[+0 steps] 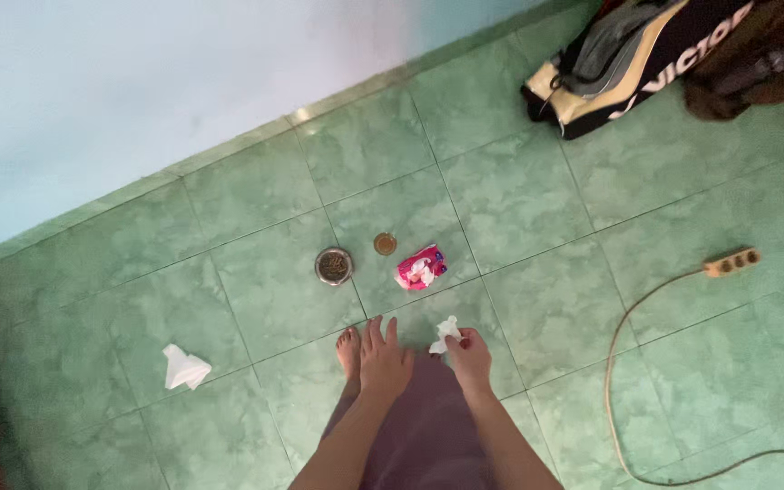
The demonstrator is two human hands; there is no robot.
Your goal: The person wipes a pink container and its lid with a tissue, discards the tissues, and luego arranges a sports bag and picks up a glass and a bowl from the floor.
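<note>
Right hand [470, 356] – pinching crumpled white tissue [446, 333] | left hand [383, 360] – flat, empty | step: tissue pickup | folded white tissue [184, 369] lies apart on green tiled floor [537, 209]

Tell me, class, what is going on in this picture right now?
A person stands on a green tiled floor, seen from above. Their right hand pinches a crumpled white tissue, while the left hand hangs open and holds nothing. Ahead on the floor lie a pink packet, a small metal bowl and a round brass-coloured lid. Another white tissue lies off to the left, and a power strip with its cord to the right.
</note>
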